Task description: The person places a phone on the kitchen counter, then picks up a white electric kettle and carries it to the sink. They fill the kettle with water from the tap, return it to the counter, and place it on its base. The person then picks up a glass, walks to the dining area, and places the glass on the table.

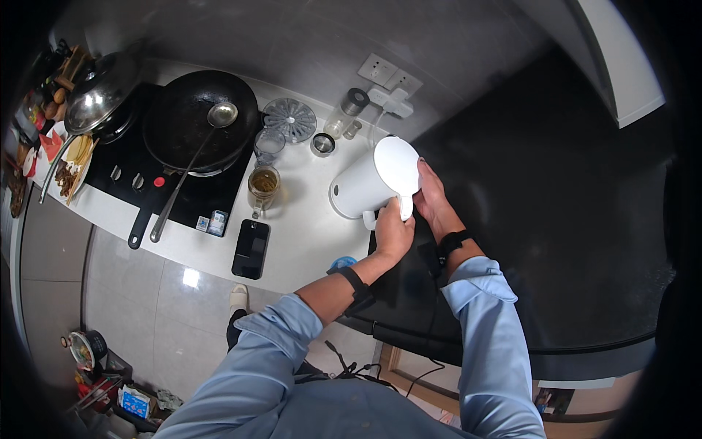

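A white electric kettle (356,184) with its round lid (396,164) shut leans over the right end of the white countertop (307,236). My left hand (393,233) is wrapped around the kettle's handle. Against the far right side of the kettle body rests my right hand (433,189), its fingers partly hidden behind the lid. Left of the kettle stands a glass mug (263,184) of yellowish-brown liquid with loose bits in it. Whether the kettle's base touches the counter I cannot tell.
A wok (192,110) with a metal ladle (184,189) sits on the black hob. Near the front edge lies a phone (251,249). Toward the wall are a glass bottle (345,112), a steel cap (323,144), an empty glass (269,144) and a power plug (396,102). A dark glossy surface (548,219) spreads rightward.
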Available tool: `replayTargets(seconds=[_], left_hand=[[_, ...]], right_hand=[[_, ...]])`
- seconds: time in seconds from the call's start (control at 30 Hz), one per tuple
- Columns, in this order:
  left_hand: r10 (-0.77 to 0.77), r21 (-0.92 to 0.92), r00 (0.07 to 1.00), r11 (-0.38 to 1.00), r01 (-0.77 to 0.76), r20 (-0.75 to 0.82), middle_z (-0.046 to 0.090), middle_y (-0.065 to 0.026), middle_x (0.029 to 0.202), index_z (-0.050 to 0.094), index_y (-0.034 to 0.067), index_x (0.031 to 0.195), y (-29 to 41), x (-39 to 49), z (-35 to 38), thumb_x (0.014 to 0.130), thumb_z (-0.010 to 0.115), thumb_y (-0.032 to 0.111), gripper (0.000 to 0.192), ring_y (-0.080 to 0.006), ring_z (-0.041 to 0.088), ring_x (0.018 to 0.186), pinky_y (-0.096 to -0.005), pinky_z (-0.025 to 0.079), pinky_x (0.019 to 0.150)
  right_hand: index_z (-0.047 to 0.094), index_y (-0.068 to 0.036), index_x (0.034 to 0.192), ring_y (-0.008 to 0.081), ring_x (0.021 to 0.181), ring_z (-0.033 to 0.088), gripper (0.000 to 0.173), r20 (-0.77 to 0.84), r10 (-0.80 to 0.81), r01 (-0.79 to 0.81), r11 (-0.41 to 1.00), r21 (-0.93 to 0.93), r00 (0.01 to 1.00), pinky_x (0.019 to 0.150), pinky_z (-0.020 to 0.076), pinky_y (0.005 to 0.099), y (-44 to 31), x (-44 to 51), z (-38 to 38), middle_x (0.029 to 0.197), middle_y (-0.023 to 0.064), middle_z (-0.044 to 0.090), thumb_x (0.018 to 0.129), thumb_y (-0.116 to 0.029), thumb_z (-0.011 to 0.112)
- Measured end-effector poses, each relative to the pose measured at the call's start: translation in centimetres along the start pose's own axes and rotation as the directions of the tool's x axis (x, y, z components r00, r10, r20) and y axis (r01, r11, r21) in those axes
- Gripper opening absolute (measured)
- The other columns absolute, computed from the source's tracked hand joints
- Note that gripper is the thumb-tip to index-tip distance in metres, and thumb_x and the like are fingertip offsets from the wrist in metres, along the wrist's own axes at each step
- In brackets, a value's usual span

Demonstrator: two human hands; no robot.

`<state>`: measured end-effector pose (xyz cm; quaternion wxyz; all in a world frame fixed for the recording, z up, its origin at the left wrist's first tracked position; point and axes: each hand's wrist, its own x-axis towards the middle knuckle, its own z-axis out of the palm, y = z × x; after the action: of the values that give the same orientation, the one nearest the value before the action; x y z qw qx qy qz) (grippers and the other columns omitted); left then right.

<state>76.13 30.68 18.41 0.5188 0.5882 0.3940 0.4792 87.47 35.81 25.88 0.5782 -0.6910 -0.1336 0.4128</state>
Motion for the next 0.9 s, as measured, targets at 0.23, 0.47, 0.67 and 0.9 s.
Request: replayTargets(seconds=[0.23,0.47,0.67,0.9], left_hand=[[0.004,-0.021,1.0,1.0,-0.004,0.007,0.066,-0.0294,0.093,0.056,-0.002,0.106,-0.5,0.2,-0.2,0.088,0.071,0.007,0.024,-0.052,0.062,0.092,-0.0563,0.05,0.078],[-0.098,0.01,0.977,0.995,0.098,0.191,0.062,-0.0306,0.107,0.052,-0.005,0.113,-0.7,0.8,0.9,0.087,0.073,0.005,0.035,-0.0524,0.058,0.105,-0.0563,0.047,0.088],[0.039,0.225,0.912,0.964,-0.143,0.409,0.048,-0.0302,0.132,0.046,-0.005,0.13,-0.7,-0.5,-3.1,0.083,0.075,0.002,0.056,-0.0537,0.05,0.123,-0.0562,0.047,0.097],[0.111,0.187,0.821,0.948,-0.256,0.56,0.065,-0.0191,0.114,0.061,0.002,0.124,-2.0,-2.0,-13.6,0.087,0.074,0.004,0.039,-0.0388,0.065,0.109,-0.0462,0.054,0.09]], right_hand=[[0.054,-0.008,0.143,0.0293,0.121,0.063,0.043,-0.013,0.014,-0.014,1.0,-0.013,1.0,0.105,0.0519,0.0468,0.4,0.4,0.7,0.137,0.0129,0.062,0.112,-0.037,0.047],[0.057,-0.005,0.143,0.0247,0.114,0.066,0.048,-0.045,-0.021,0.014,0.989,-0.15,0.999,0.098,0.0536,0.0382,1.0,2.3,0.7,0.128,0.0116,0.068,0.112,-0.041,0.046],[0.058,0.003,0.139,0.0246,0.11,0.068,0.068,-0.111,-0.184,0.108,0.868,-0.485,0.977,0.101,0.0517,0.0356,1.3,0.4,-0.9,0.126,0.0154,0.07,0.101,-0.052,0.064],[0.04,0.001,0.154,0.0324,0.126,0.063,0.09,0.199,-0.486,0.435,0.441,-0.785,0.851,0.109,0.0473,0.0395,4.9,-6.6,-1.3,0.136,0.0231,0.063,0.081,-0.025,0.087]])
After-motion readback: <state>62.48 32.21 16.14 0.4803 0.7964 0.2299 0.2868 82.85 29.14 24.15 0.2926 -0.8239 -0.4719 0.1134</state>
